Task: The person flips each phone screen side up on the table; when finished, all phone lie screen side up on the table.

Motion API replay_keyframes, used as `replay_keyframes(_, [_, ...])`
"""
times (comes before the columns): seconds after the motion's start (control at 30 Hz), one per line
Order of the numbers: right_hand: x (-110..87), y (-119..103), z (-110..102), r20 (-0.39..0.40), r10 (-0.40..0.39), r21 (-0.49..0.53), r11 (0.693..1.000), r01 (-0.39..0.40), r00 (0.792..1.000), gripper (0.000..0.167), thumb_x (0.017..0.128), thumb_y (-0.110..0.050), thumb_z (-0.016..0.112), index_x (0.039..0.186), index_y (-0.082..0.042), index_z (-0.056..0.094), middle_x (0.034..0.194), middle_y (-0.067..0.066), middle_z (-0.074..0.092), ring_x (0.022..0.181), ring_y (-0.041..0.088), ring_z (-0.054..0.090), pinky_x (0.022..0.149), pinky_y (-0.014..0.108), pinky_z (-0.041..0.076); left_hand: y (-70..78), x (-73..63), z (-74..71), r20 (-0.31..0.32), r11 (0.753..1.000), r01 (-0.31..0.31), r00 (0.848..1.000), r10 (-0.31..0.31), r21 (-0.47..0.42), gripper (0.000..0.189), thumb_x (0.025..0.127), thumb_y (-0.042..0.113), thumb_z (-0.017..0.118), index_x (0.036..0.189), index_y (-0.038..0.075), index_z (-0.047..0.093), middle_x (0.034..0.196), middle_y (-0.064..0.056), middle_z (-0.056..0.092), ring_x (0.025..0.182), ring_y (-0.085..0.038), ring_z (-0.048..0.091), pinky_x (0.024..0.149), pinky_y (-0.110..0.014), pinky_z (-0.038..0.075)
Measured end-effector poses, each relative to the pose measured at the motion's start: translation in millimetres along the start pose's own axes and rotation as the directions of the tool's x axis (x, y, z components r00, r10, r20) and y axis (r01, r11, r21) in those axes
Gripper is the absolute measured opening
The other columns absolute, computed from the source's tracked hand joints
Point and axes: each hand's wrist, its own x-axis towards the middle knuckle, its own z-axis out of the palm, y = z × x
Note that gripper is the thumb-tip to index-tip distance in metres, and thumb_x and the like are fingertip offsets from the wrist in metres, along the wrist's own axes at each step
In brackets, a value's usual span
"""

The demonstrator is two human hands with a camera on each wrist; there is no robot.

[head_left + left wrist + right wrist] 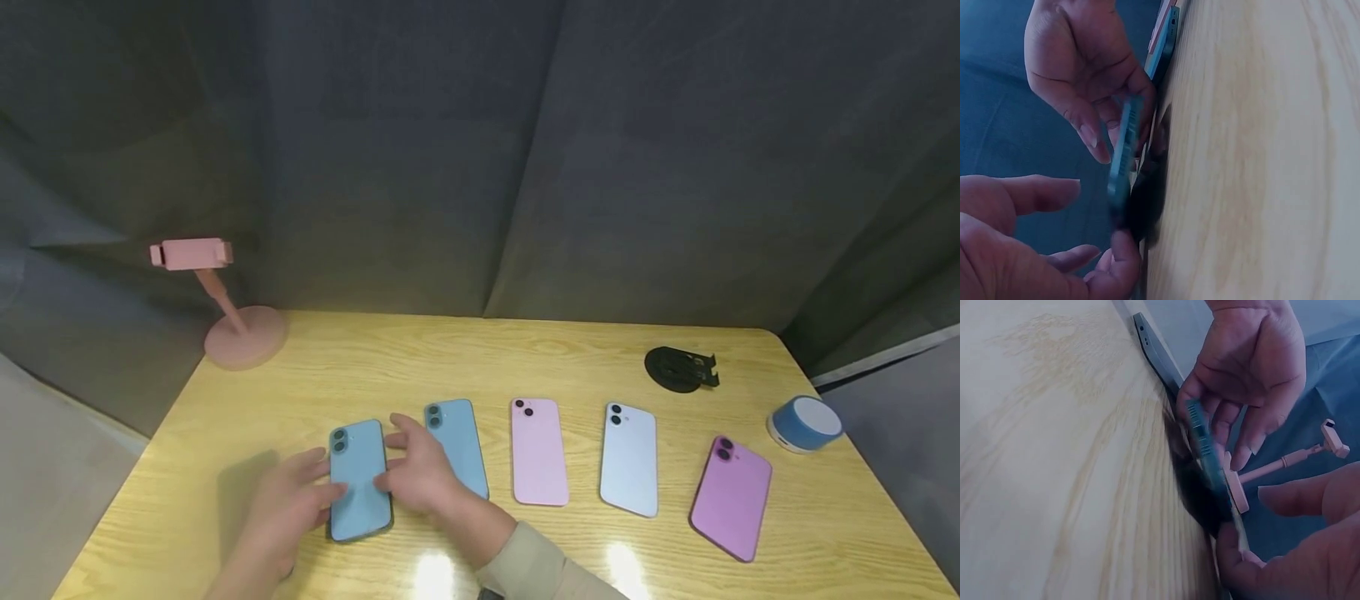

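A blue smartphone [360, 475], back side up with two camera lenses at its top left, is between both hands at the left of the table. My left hand [288, 496] holds its left edge, while the right hand [423, 475] holds the opposite edge. In the left wrist view the phone [1124, 150] looks blurred and tilted, slightly off the wood, with fingertips curled at its edges. Both thumbs stand apart from it there. A second blue phone [459, 442] lies just right of the right hand, partly covered by that hand and forearm.
Rightward on the table [390, 350] lie a pink phone [538, 454], a pale blue phone [628, 462] and a purple phone [731, 500]. Behind them are a black folded stand [678, 369] and a blue round speaker [802, 425]. A pink phone stand [243, 333] occupies the back left corner.
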Motion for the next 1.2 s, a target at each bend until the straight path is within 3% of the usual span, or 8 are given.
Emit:
replay_keyframes(0.23, [4.5, 8.4, -5.5, 0.046, 0.02, 0.107, 0.994, -0.025, 0.999, 0.078, 0.075, 0.018, 0.073, 0.145, 0.003, 0.044, 0.116, 0.014, 0.062, 0.099, 0.025, 0.064, 0.078, 0.034, 0.058, -1.2, 0.8, 0.2, 0.01, 1.0, 0.015, 1.0, -0.015, 0.005, 0.066, 0.082, -0.001, 0.074, 0.142, -0.005, 0.047, 0.137, -0.031, 0.05, 0.095, -0.03, 0.067, 0.079, -0.041, 0.057])
replay_keyframes(0.5, [5.0, 6.3, -9.0, 0.134, 0.09, 0.222, 0.968, -0.118, 0.987, 0.047, 0.086, 0.012, 0.067, 0.131, 0.008, 0.056, 0.101, 0.009, 0.065, 0.084, 0.019, 0.067, 0.071, 0.034, 0.059, 1.5, -0.7, -4.6, -0.005, 0.994, 0.007, 1.0, -0.007, 0.107, 0.073, 0.08, 0.004, 0.076, 0.146, -0.001, 0.045, 0.141, -0.028, 0.049, 0.126, -0.046, 0.046, 0.095, -0.056, 0.046])
replay_keyframes(0.7, [4.6, 1.4, -8.2, 0.16, 0.084, 0.293, 0.947, -0.128, 0.984, 0.03, 0.097, 0.007, 0.053, 0.127, 0.008, 0.058, 0.099, 0.012, 0.066, 0.079, 0.02, 0.065, 0.07, 0.034, 0.06, 4.7, -2.1, -7.0, -0.007, 0.991, -0.004, 1.0, 0.005, 0.133, 0.074, 0.081, 0.007, 0.078, 0.148, 0.001, 0.045, 0.142, -0.027, 0.049, 0.13, -0.049, 0.04, 0.1, -0.061, 0.04])
replay_keyframes(0.83, [3.3, 0.2, -8.8, 0.221, 0.049, 0.298, 0.947, -0.116, 0.974, 0.028, 0.1, 0.004, 0.051, 0.127, 0.005, 0.059, 0.096, 0.013, 0.066, 0.077, 0.021, 0.066, 0.068, 0.036, 0.06, 5.3, -3.1, -7.3, 0.003, 0.99, -0.04, 0.999, 0.04, 0.135, 0.075, 0.081, 0.011, 0.081, 0.147, 0.0, 0.046, 0.141, -0.026, 0.05, 0.128, -0.047, 0.044, 0.102, -0.06, 0.039])
replay_keyframes(0.97, [2.2, 1.3, -10.0, 0.289, -0.006, 0.296, 0.952, -0.083, 0.957, 0.033, 0.101, 0.003, 0.051, 0.134, 0.001, 0.057, 0.097, 0.012, 0.068, 0.078, 0.022, 0.067, 0.066, 0.036, 0.06, 5.8, -4.1, -6.2, 0.005, 0.99, -0.048, 0.999, 0.048, 0.13, 0.079, 0.082, 0.016, 0.082, 0.148, -0.001, 0.044, 0.14, -0.027, 0.051, 0.12, -0.043, 0.054, 0.096, -0.054, 0.046])
replay_keyframes(1.2, [0.8, 3.8, -11.4, 0.386, -0.069, 0.3, 0.953, -0.054, 0.92, 0.046, 0.104, -0.006, 0.051, 0.149, -0.01, 0.046, 0.104, 0.009, 0.069, 0.082, 0.022, 0.068, 0.065, 0.035, 0.06, 7.9, -7.7, -3.9, 0.024, 0.998, -0.041, 0.999, 0.04, 0.038, 0.086, 0.084, 0.026, 0.082, 0.151, -0.003, 0.037, 0.133, -0.03, 0.056, 0.116, -0.039, 0.059, 0.087, -0.045, 0.055])
